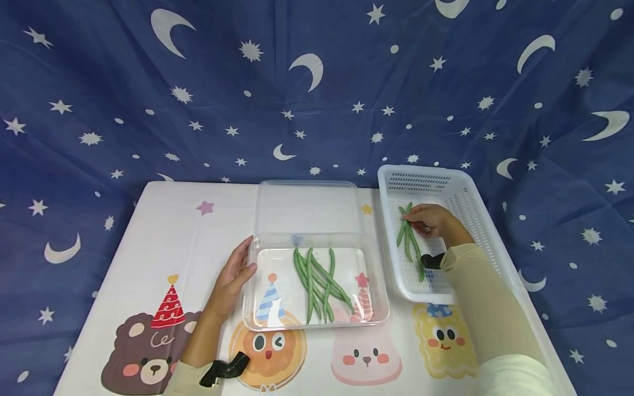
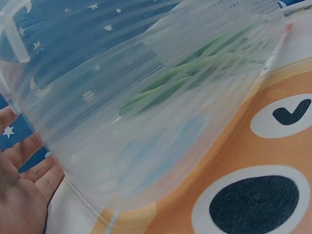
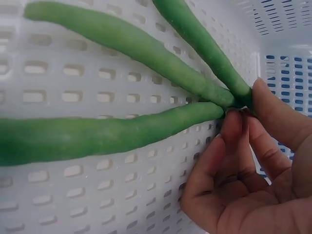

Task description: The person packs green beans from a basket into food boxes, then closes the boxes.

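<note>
In the head view, my right hand (image 1: 430,219) reaches into the white slotted basket (image 1: 391,264). Its thumb and fingertips pinch the ends of green beans (image 3: 122,36), which fan out over the basket floor in the right wrist view. My left hand (image 1: 235,275) rests against the left side of a clear plastic container (image 1: 317,325), its thumb at the rim. Extended fingers touch the outer wall in the left wrist view. Several green beans (image 1: 310,286) lie crossed inside the container, blurred through its wall from the left wrist.
A clear lid (image 1: 309,206) extends behind the container, up to the blue star-patterned cloth (image 1: 317,137). The basket stands at the right of the white table (image 1: 173,231), which carries printed cartoon figures. Black straps (image 1: 225,369) show at both wrists.
</note>
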{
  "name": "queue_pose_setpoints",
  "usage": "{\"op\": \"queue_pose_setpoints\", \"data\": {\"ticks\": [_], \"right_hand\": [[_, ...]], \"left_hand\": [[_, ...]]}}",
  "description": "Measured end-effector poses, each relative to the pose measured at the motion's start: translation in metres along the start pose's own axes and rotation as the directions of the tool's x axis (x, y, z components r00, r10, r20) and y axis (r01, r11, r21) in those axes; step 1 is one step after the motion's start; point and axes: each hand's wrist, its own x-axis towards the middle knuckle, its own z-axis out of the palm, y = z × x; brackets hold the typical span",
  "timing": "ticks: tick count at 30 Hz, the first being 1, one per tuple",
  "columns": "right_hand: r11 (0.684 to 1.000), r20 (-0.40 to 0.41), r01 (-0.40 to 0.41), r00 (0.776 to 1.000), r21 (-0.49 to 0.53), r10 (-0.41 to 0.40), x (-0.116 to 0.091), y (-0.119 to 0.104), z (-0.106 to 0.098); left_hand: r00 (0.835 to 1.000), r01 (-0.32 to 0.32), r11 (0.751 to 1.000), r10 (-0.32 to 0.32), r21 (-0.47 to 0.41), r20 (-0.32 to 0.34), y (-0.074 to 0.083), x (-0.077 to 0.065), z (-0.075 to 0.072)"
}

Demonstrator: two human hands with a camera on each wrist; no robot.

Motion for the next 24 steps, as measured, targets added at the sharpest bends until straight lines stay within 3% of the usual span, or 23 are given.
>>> {"op": "queue_pose_setpoints", "data": {"ticks": [7,24], "right_hand": [[0.992,0.066,0.039,0.997,0.116,-0.047,-0.010,0.000,-0.004],[0.954,0.108,0.266,0.953,0.137,-0.282,-0.054,-0.014,-0.005]], "left_hand": [[1.000,0.001,1.000,-0.001,-0.015,0.003,-0.001,0.001,-0.002],[1.000,0.009,1.000,-0.008,-0.018,0.009,0.001,0.001,-0.002]]}}
